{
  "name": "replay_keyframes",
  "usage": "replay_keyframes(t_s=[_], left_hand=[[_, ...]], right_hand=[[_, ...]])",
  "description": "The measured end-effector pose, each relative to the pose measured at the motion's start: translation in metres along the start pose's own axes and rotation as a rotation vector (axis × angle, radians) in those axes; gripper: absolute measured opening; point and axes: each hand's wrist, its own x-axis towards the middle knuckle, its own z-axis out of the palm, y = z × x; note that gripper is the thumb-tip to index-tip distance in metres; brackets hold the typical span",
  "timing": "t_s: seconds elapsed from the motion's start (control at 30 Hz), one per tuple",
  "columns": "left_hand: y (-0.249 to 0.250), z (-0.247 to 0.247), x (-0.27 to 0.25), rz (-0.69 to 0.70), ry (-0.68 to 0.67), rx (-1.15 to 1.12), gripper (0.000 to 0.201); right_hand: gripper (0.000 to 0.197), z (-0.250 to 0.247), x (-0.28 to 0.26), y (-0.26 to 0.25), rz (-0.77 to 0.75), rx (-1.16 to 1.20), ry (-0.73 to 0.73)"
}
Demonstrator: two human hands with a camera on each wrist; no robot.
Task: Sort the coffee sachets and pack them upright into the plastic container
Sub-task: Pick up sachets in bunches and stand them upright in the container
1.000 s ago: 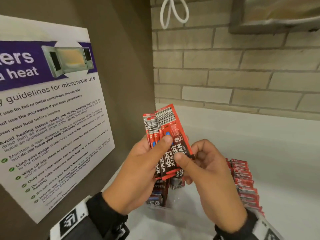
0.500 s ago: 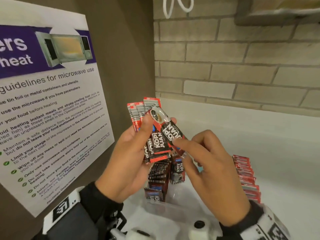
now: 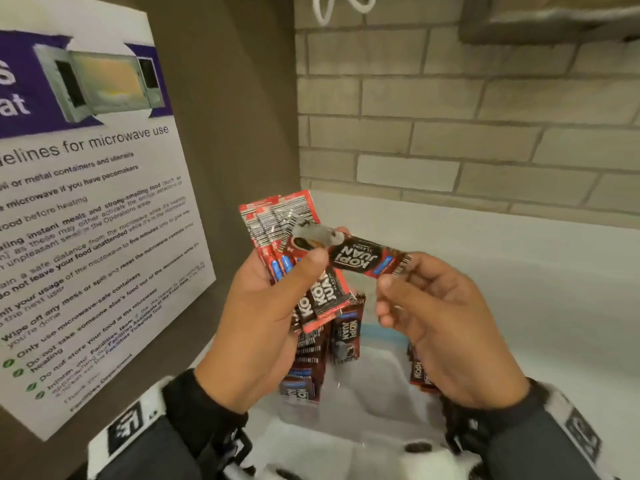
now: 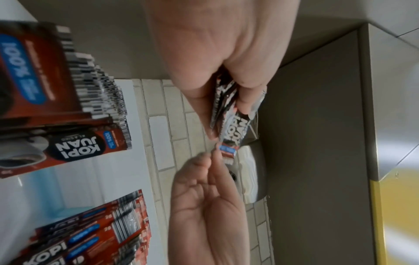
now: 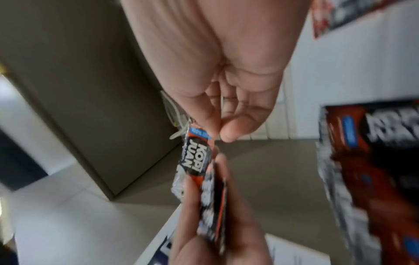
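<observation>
Packed so far: a row of coffee sachets [image 3: 304, 365] stands upright against the left wall of the clear plastic container [image 3: 367, 403], with one more sachet [image 3: 346, 341] upright just beside it.
Second group: further sachets [image 3: 417, 374] stand at the container's right side, mostly hidden behind the right hand in the head view; the left-wrist view shows them as a red stack [image 4: 108, 226].
Still in hand: the left hand [image 3: 263, 327] grips a fanned bundle of sachets [image 3: 277, 223], thumb pressed across their fronts and fingers curled behind.
Single sachet: one sachet [image 3: 363, 259] lies nearly level between the hands; the right hand [image 3: 450, 334] pinches its right end between thumb and forefinger, and its other end sits under the left thumb.
Location: all of this is held above the container, which stands on the white table [image 3: 554, 306] near its back-left corner, by the brick wall [image 3: 485, 116].
Progress: judged partway; the whole bundle remains to be sorted and set in, and the container's middle looks unfilled.
Change from a second ago: the front sachet then lay upright against the fan; half a second ago it was tilted; now it has swung out sideways to the right.
Poster: the microwave notice [image 3: 86, 202] on the left panel has come nearer in the picture as the head moved.
</observation>
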Motion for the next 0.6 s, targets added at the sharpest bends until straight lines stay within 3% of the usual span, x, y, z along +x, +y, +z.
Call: replay_keyframes(t_s=[0.23, 0.33, 0.5, 0.6], left_hand=[[0.011, -0.008, 0.003, 0.013, -0.027, 0.123, 0.038], [0.008, -0.008, 0.0, -0.014, -0.043, 0.215, 0.038], [0.012, -0.014, -0.01, -0.089, -0.199, 0.368, 0.035], [0.026, -0.031, -0.007, -0.064, -0.116, 0.301, 0.033]], right_hand=[[0.015, -0.016, 0.001, -0.026, -0.118, -0.123, 0.025], [0.009, -0.015, -0.001, -0.027, -0.136, -0.028, 0.057], [0.012, -0.005, -0.009, -0.028, -0.14, 0.166, 0.08], [0.009, -0.001, -0.011, -0.037, -0.271, 0.084, 0.172]])
